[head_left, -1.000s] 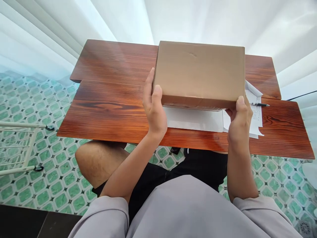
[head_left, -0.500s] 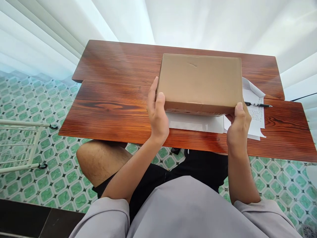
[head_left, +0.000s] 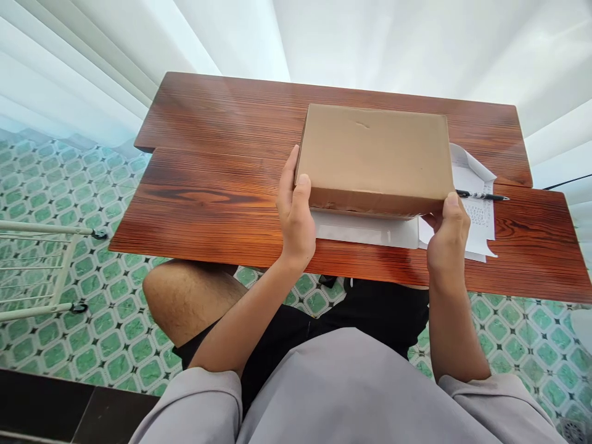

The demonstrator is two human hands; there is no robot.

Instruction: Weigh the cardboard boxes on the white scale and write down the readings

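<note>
A brown cardboard box (head_left: 374, 157) is held between my two hands above the wooden table. My left hand (head_left: 296, 216) grips its left side, thumb at the near left corner and fingers along the side. Around the near right corner is my right hand (head_left: 448, 234), with its thumb in front and its other fingers partly hidden under the box. Below the box, a white flat item (head_left: 370, 229) lies on the table, mostly covered from view. To the right are sheets of paper (head_left: 478, 213) with writing, and a black pen (head_left: 483, 195) rests on them.
The table (head_left: 208, 203) is made of dark red-brown planks with uneven ends. White curtains (head_left: 370, 43) hang behind it. A white metal rack on casters (head_left: 60, 271) stands on the tiled floor at the left. My knees are under the near edge.
The box has tilted slightly, its right end coming a little nearer to me and its near face showing more. Both hands keep hold, with the right shifted slightly right.
</note>
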